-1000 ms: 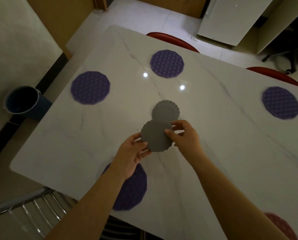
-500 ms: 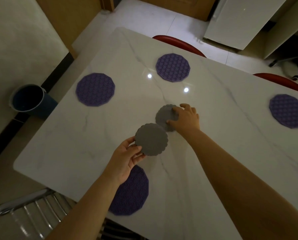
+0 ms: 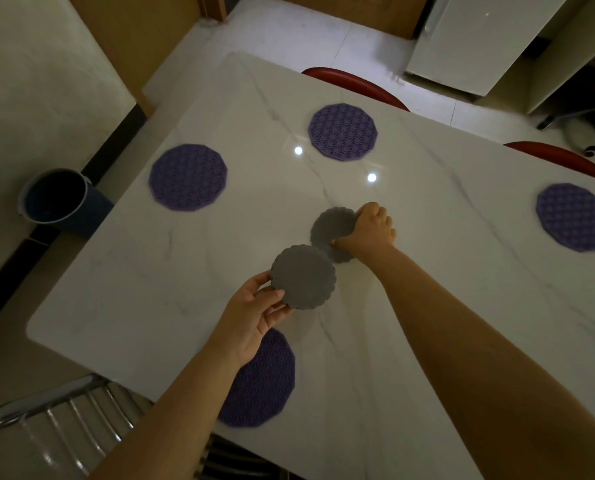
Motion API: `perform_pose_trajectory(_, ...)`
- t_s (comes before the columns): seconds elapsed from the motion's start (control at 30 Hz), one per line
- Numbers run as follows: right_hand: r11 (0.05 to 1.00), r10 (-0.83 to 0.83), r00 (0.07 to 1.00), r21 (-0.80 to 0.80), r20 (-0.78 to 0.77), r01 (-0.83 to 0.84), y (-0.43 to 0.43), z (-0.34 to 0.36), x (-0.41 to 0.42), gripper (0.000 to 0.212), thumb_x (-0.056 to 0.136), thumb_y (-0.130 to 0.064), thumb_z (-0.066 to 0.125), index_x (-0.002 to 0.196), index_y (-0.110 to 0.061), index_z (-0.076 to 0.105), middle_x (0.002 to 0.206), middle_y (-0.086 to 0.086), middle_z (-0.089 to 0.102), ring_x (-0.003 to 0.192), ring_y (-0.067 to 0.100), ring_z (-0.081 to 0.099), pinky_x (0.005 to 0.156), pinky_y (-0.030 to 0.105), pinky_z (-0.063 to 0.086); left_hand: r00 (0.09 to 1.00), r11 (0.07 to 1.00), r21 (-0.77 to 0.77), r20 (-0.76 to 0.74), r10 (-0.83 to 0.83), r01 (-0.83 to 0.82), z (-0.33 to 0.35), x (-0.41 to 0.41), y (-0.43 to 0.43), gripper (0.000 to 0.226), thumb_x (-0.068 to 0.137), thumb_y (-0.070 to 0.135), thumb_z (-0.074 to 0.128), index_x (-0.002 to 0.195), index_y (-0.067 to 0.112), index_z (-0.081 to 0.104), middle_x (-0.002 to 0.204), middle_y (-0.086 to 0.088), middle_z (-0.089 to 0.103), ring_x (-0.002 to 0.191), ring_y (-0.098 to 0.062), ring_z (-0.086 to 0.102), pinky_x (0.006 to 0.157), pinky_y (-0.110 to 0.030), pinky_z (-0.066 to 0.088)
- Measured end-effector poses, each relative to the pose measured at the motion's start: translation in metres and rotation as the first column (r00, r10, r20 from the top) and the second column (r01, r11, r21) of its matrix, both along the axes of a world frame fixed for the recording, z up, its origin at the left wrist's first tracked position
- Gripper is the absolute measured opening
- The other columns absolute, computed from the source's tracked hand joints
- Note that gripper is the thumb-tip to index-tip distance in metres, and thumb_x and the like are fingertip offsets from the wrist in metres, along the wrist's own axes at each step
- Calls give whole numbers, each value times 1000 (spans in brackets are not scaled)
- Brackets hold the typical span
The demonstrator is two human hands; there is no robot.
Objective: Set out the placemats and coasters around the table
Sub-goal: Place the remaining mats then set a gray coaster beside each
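Observation:
Several round purple placemats lie on the white marble table (image 3: 427, 306): one at the far left (image 3: 188, 177), one at the far middle (image 3: 342, 132), one at the right (image 3: 574, 216), and one at the near edge (image 3: 264, 382), partly under my left forearm. My left hand (image 3: 254, 317) holds a grey scalloped coaster (image 3: 304, 277) just above the table. My right hand (image 3: 370, 230) grips the top grey coaster (image 3: 332, 225) of a small stack in the table's middle; another coaster (image 3: 341, 256) shows beneath it.
Two red chair backs (image 3: 358, 83) (image 3: 559, 157) stand at the far side. A metal chair (image 3: 64, 420) is at the near left corner. A blue bucket (image 3: 57, 199) sits on the floor to the left, a white cabinet (image 3: 479, 39) behind.
My right hand let go of the coaster that the left now holds, reached forward to the stack and closed on its top coaster. The left hand drew its coaster slightly left.

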State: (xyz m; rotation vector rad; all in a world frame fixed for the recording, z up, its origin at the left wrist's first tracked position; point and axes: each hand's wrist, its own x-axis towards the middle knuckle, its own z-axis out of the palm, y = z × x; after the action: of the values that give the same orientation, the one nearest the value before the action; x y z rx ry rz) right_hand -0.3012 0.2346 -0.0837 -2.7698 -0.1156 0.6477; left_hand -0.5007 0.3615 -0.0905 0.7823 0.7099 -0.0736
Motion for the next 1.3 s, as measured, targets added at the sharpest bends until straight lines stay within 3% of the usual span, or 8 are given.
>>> perform_pose_trajectory(0.2,966,-96,995,242,25,87,-10,-2,-19,62,75,-25,74,125,-17,36,118,9,55,105,29,56,92,43,50,1000,1000,-1,13,20,-20,3,0,-1,33,90,-7,48,117,10,55,97,-5,76,89,-18,72,69,-27,58)
perform_pose_trajectory(0.37,879,-226,967,454,121,148,-39,13,-35,25,93,-14,49,115,-22,57,106,-3,63,87,10,58,79,26,50,999,1000,-6,24,31,-31,6,-1,-1,32,90,-6,49,115,12,56,97,-4,76,90,-18,72,69,-26,58)
perform_pose_trajectory(0.47,730,-361,930,639,61,242,-61,33,-47,22,92,-10,51,104,-26,60,90,-14,61,82,7,61,74,25,54,999,999,-14,20,33,-33,5,1,-3,30,91,-6,49,113,12,57,95,-4,76,88,-17,72,68,-25,58)
perform_pose_trajectory(0.53,587,-414,908,740,-73,327,-74,45,-55,21,91,-7,53,101,-23,61,93,-6,66,84,13,66,72,27,56,1000,1000,-21,23,22,-21,5,2,-5,30,91,-6,49,114,12,57,96,-4,76,89,-17,72,69,-25,58)
perform_pose_trajectory(0.67,364,-300,878,806,-374,467,-85,56,-72,20,92,-6,53,103,-15,65,96,3,71,84,16,70,69,26,58,999,999,-20,42,-30,31,8,6,-14,32,91,-3,50,120,11,55,100,-6,75,91,-18,71,72,-26,57)
perform_pose_trajectory(0.77,413,-243,871,767,-427,491,-80,48,-84,20,91,-5,54,108,-10,64,98,6,71,84,18,70,66,23,57,996,997,-19,60,-72,74,11,10,-23,35,91,-1,51,124,11,54,104,-7,74,92,-18,71,74,-27,57)
perform_pose_trajectory(0.93,545,-305,905,725,-297,422,-75,34,-94,23,87,-5,58,109,-11,63,99,5,68,86,18,66,74,28,54,991,994,-25,74,-108,110,13,14,-31,37,91,1,53,127,8,53,110,-9,72,98,-22,69,75,-28,57)
perform_pose_trajectory(1.3,631,-299,942,708,-155,317,-70,19,-108,32,88,-22,63,117,-29,52,99,-13,59,82,8,64,63,18,51,985,987,-25,63,-158,160,13,12,-35,30,94,8,47,122,9,58,112,-14,71,102,-27,68,79,-31,56)
